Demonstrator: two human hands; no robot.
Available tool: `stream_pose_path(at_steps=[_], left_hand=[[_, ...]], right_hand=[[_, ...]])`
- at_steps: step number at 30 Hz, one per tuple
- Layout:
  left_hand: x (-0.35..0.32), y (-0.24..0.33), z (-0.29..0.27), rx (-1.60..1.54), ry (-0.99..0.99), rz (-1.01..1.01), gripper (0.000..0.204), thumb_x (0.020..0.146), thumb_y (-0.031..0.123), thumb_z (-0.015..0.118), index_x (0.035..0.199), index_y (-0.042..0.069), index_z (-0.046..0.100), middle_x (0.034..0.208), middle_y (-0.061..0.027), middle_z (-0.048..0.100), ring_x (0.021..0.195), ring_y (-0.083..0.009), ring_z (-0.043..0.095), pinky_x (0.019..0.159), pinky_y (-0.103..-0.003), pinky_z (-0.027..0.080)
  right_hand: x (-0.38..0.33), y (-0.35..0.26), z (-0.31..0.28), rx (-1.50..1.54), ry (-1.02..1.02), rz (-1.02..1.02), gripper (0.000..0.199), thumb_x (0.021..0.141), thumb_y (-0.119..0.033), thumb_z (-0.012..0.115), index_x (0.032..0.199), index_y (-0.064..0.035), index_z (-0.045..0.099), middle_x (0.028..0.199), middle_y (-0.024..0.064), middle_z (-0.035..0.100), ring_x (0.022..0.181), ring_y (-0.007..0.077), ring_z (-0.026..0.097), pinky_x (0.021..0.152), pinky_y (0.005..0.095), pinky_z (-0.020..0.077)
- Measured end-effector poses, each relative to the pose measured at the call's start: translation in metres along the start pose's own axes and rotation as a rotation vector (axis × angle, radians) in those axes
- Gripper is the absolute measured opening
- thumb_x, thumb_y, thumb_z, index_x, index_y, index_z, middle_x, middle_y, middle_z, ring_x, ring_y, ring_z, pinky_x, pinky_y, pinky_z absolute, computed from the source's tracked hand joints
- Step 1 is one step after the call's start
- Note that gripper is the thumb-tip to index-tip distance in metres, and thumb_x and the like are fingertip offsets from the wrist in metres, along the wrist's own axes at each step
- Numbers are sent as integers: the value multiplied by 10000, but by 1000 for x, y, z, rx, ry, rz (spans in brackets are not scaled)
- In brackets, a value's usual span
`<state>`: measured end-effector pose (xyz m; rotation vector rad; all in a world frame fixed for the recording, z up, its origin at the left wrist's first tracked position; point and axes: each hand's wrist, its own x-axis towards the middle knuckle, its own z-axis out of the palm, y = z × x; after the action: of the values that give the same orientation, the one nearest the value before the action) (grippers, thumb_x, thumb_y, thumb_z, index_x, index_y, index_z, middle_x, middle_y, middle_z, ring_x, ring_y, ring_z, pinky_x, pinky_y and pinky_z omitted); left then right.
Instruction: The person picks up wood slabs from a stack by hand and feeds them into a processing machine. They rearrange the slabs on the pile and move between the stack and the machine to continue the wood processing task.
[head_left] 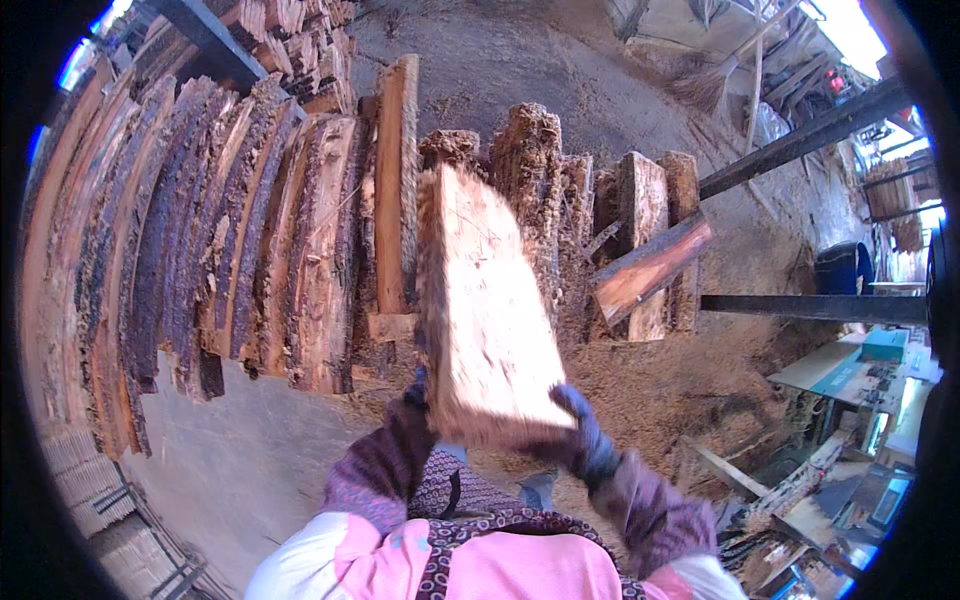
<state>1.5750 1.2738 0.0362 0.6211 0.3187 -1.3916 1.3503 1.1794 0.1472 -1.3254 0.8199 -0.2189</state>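
Slab in hand, mid-frame, not yet stacked.
I see both gloved hands clamped on the near end of the wood slab (pixel 485 310): left hand (pixel 415 395) on its left edge, right hand (pixel 580 430) under the lower-right corner. Long axis runs from frame bottom-centre up toward top-centre, far end tilted slightly left. Stacked bark slabs (pixel 200 230) fill the left; I judge this piece isn't placed yet.

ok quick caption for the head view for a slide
Both gloved hands, left hand and right hand, hold a rough-sawn wooden slab above sawdust, beside stacked bark-edged slabs.
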Motion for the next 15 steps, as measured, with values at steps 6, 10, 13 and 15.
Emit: stream_pose_path(at_steps=[6, 10, 13, 15], left_hand=[[-15, -65, 51, -55, -121, -62, 601, 945, 514, 447, 1320, 44, 467, 1219, -128, 580, 1089, -263, 575, 920, -398, 491], [-18, -58, 100, 9, -245, -53, 567, 949, 487, 463, 1294, 38, 495, 1184, -120, 596, 1053, -252, 588, 894, -379, 500], [-6, -63, 144, 103, -332, -59, 541, 953, 467, 475, 1274, 33, 516, 1158, -114, 609, 1025, -244, 597, 875, -365, 506], [1, -69, 165, 234, -364, -34, 525, 955, 453, 483, 1261, 30, 530, 1140, -110, 617, 1007, -238, 603, 862, -355, 511]], right_hand=[[-98, 5, -4, 1182, 72, 777, 744, 825, -457, 630, 1398, -40, 403, 1353, 159, 503, 1221, 340, 496, 1074, 477, 363], [-137, 36, -10, 1087, 91, 715, 676, 863, -438, 603, 1388, -52, 421, 1334, 142, 519, 1197, 301, 513, 1037, 443, 392], [-152, 45, -25, 972, 60, 687, 626, 892, -424, 583, 1380, -61, 434, 1321, 130, 531, 1179, 272, 526, 1009, 417, 414], [-139, 32, -61, 846, -5, 605, 593, 912, -414, 570, 1375, -67, 443, 1312, 121, 539, 1167, 253, 534, 991, 400, 428]])
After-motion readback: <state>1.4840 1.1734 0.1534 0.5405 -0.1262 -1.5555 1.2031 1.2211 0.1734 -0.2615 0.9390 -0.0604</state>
